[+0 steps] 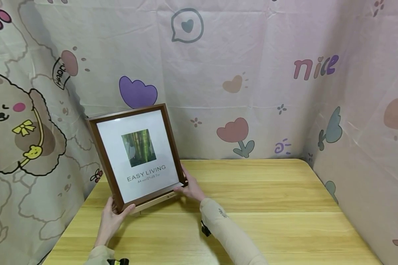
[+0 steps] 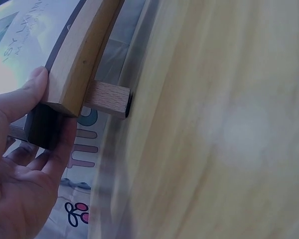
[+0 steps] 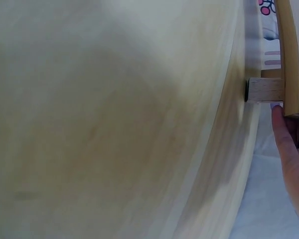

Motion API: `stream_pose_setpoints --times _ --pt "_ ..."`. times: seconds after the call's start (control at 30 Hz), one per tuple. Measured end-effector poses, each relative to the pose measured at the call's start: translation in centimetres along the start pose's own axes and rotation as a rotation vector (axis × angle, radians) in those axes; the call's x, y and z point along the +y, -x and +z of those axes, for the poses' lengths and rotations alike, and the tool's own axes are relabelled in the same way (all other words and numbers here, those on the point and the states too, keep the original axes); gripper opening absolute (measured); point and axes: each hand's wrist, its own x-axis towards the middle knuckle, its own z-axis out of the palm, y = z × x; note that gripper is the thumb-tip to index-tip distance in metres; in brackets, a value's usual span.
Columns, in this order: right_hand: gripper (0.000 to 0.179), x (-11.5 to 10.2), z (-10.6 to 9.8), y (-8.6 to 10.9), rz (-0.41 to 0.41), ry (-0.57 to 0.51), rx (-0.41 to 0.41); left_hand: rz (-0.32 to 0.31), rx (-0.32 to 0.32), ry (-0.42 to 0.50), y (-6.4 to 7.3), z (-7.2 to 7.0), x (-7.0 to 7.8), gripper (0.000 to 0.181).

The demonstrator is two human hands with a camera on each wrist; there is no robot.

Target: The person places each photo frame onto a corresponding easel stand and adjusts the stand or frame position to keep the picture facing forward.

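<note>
Hands (image 1: 111, 220) (image 1: 193, 188) at lower corners of frame (image 1: 138, 157)

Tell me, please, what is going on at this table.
A person is holding a brown picture frame near its lower corners, the left hand at one and the right hand at the other. A pale wooden ledge runs along its bottom edge. The frame leans at the left of the table, with a printed EASY LIVING sheet inside.

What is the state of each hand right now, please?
Left hand: holding the picture frame by its lower left corner.
Right hand: holding the picture frame by its lower right corner.
</note>
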Motion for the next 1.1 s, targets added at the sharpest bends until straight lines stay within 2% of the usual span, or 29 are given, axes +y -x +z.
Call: stream_pose_setpoints --times 0.33,0.5,0.63,0.87,1.1 --pt "0.099 0.27 0.37 0.11 0.019 0.035 -0.007 -0.061 -0.072 0.013 0.21 -0.28 0.15 0.097" --pt "0.098 0.36 0.34 0.21 0.025 0.004 -0.023 0.001 -0.042 -0.085 0.42 -0.05 0.02 0.079" --pt "0.098 0.36 0.19 0.25 0.015 0.022 -0.036 0.041 -0.006 -0.143 0.46 0.03 0.01 0.072" --pt "0.098 0.41 0.08 0.20 0.000 0.056 -0.053 0.016 -0.011 -0.141 0.35 -0.11 0.05 0.069" --pt "0.098 0.38 0.03 0.22 -0.002 0.046 -0.046 0.029 -0.005 -0.127 0.40 -0.02 0.00 0.069"
